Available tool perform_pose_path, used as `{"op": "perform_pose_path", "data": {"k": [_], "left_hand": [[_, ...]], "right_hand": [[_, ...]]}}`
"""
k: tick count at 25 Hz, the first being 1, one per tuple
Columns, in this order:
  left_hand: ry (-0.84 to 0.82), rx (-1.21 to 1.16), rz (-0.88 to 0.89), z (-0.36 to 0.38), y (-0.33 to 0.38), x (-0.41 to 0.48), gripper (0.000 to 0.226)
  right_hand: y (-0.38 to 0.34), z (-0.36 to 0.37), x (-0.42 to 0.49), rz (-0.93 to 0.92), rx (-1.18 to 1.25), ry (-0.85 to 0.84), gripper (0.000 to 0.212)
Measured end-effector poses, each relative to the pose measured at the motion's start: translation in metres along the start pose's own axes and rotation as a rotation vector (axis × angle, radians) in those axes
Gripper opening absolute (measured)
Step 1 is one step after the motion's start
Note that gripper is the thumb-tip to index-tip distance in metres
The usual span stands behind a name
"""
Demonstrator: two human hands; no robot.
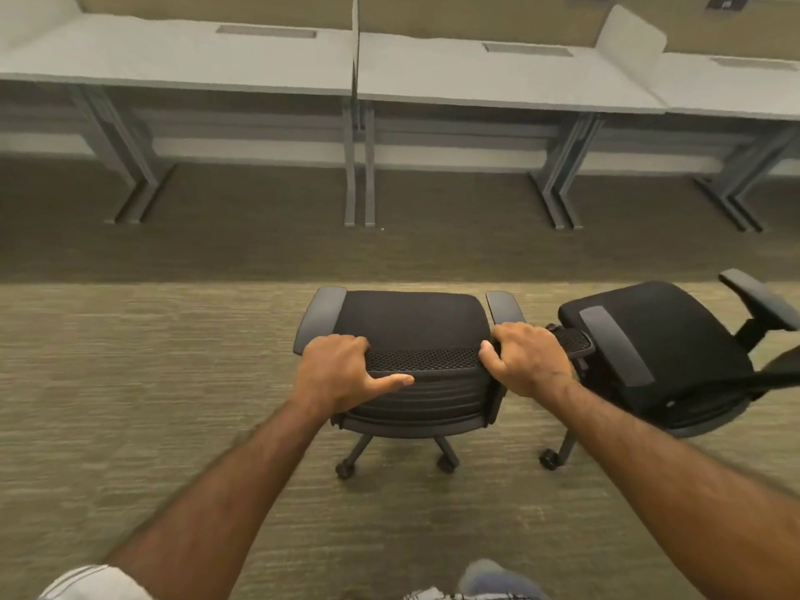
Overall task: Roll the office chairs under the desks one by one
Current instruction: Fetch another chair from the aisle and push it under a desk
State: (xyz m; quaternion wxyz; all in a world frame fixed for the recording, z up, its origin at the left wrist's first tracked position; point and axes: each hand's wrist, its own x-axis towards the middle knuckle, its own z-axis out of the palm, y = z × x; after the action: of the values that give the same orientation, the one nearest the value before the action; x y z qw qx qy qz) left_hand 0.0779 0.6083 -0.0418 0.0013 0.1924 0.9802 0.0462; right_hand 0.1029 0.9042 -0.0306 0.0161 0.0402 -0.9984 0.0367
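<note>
A black office chair (411,322) with grey armrests stands on the carpet in front of me, its seat facing the desks. My left hand (342,370) grips the left end of its mesh backrest top. My right hand (528,361) grips the right end. A second black office chair (666,352) stands close to its right, turned at an angle, its armrest near my right hand. A row of grey desks (476,80) runs along the far side, with open space underneath between their metal legs.
Desk legs (359,166) stand straight ahead where two desks meet; more angled legs (562,184) are to the right. A band of bare carpet (259,253) lies between the chairs and the desks. Low partitions back the desks.
</note>
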Motion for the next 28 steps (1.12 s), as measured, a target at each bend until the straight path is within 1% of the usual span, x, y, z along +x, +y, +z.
{"op": "perform_pose_path", "data": {"k": [5, 9, 15, 19, 24, 28], "left_hand": [[0.052, -0.009, -0.072, 0.004, -0.021, 0.028, 0.094], [0.052, -0.022, -0.148, 0.005, -0.031, 0.057, 0.095], [0.088, 0.021, -0.257, 0.007, -0.067, 0.117, 0.094], [0.104, 0.001, -0.346, 0.009, -0.091, 0.153, 0.097], [0.152, -0.046, -0.448, -0.004, -0.142, 0.205, 0.102], [0.184, -0.067, -0.480, -0.007, -0.202, 0.234, 0.107]], "right_hand": [[-0.003, -0.002, 0.052, -0.042, -0.021, -0.021, 0.051], [0.004, 0.002, 0.105, -0.110, -0.015, 0.002, 0.049], [0.001, 0.017, 0.210, -0.222, -0.010, 0.004, 0.045], [-0.007, 0.025, 0.278, -0.344, -0.001, 0.000, 0.042], [-0.038, 0.025, 0.376, -0.460, -0.002, 0.011, 0.049], [-0.079, 0.037, 0.437, -0.516, 0.018, 0.041, 0.057]]}}
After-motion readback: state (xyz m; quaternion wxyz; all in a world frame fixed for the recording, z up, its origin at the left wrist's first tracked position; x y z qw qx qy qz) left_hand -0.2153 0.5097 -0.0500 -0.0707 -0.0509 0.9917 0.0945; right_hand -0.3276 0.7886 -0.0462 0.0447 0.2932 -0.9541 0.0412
